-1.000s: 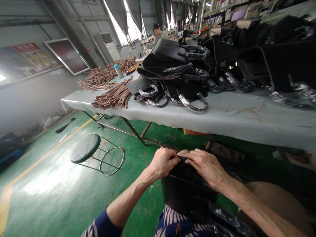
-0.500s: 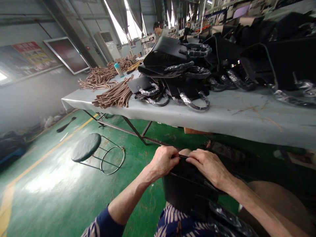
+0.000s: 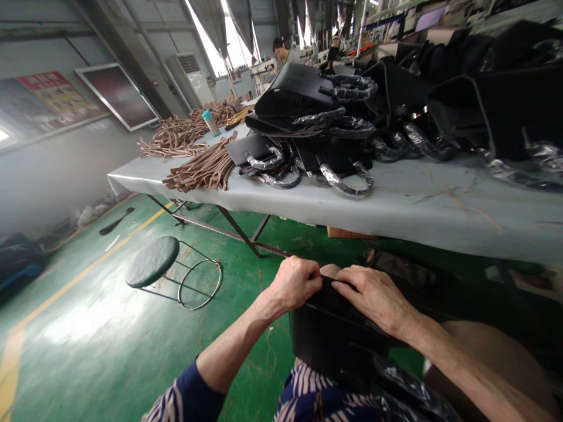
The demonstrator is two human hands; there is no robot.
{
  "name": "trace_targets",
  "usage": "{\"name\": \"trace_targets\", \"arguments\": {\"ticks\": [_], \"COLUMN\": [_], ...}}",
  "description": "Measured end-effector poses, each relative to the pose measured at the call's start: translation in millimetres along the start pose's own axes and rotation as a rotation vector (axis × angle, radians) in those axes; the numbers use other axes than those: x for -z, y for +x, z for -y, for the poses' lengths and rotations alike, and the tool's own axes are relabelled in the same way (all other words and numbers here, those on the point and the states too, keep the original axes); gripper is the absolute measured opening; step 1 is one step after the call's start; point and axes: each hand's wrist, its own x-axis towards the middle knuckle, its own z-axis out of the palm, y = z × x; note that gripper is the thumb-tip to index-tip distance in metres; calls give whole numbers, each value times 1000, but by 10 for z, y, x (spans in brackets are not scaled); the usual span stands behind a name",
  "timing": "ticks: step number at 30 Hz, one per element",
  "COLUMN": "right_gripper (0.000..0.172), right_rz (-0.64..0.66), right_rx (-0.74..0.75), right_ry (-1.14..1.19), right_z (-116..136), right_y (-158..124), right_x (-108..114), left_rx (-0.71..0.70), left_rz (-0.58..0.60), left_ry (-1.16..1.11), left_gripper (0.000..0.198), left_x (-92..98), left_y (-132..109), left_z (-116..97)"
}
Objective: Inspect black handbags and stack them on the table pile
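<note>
A black handbag (image 3: 338, 340) rests on my lap, its plastic-wrapped handles (image 3: 409, 381) pointing down toward me at the lower right. My left hand (image 3: 297, 284) is closed on the bag's upper far edge, thumb and fingers pinching it. Close beside it, my right hand (image 3: 373, 296) grips the same edge with its fingers bent over it. Only a small gap separates the two hands. What lies under the fingertips is hidden.
Ahead stands a long table (image 3: 396, 217) with a grey cover. It bears piled black bags (image 3: 299, 94), brown straps (image 3: 202, 167) and a teal-capped bottle (image 3: 211, 123). A round stool (image 3: 153, 262) is on the green floor at left. A person (image 3: 284, 53) is at the back.
Hardly anything differs. Both hands keep their hold on the bag's edge, and the left hand has shifted very slightly. The view has drifted a little.
</note>
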Motion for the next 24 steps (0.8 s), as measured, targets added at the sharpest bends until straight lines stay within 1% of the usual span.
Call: {"name": "trace_targets", "arguments": {"ticks": [3, 5, 8, 10, 12, 14, 16, 18, 19, 21, 22, 24], "right_gripper": [22, 19, 21, 24, 27, 29, 29, 27, 26, 25, 25, 25], "right_rz": [29, 90, 207, 241, 246, 252, 240, 205, 182, 144, 131, 110], "right_rx": [10, 19, 20, 13, -4, -29, -68, -118, -142, -171, -173, -167], "right_ry": [-19, -32, -102, -152, -192, -236, -293, -363, -400, -465, -491, -538], "right_z": [63, 120, 190, 214, 220, 216, 211, 210, 212, 224, 233, 259], "right_y": [42, 84, 145, 168, 178, 186, 204, 235, 253, 286, 297, 309], "right_x": [35, 54, 48, 27, 17, 43, 112, 215, 273, 388, 441, 533], "left_rx": [-1, -12, -34, -42, -46, -38, 7, 78, 109, 145, 156, 184], "left_rz": [7, 12, 19, 3, -38, -119, -243, -371, -416, -452, -444, -391], "left_ry": [-3, -18, -41, -56, -102, -191, -301, -416, -478, -611, -677, -797], "left_gripper": [14, 14, 13, 12, 13, 12, 14, 20, 23, 30, 35, 49], "left_x": [5, 9, 8, 8, 12, 23, 34, 28, 12, -57, -109, -239], "left_y": [-1, -3, -12, -25, -42, -64, -93, -136, -163, -230, -267, -338], "left_z": [-23, -46, -74, -89, -113, -152, -199, -239, -252, -266, -271, -292]}}
